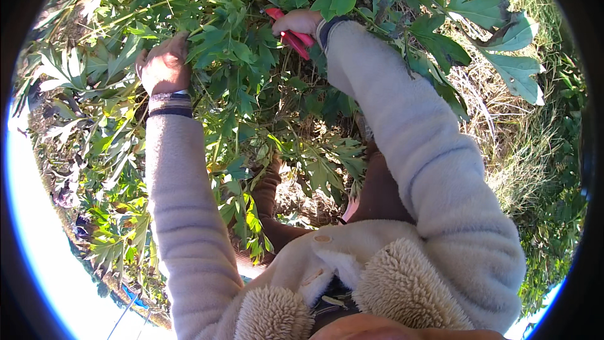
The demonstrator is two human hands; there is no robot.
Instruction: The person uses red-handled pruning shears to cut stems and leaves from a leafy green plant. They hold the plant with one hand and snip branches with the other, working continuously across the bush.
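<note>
Dense green plants with lobed leaves (236, 47) fill the space before me. My right hand (297, 23), at the upper middle, is closed around the red handles of a hand tool (295, 43), which looks like pruning shears; its blades are hidden among the foliage. To the left, my left hand (167, 63) reaches into the leaves with its back to the camera. Its fingertips touch or hold a green stem (200, 27), but leaves and the hand itself hide the exact grip.
Large leaves with dark, withered edges (512, 33) spread at the upper right. Dry grass (495, 99) lies beyond my right sleeve. More foliage surrounds my brown-trousered legs (382, 189). A blue object (134, 296) lies at the lower left.
</note>
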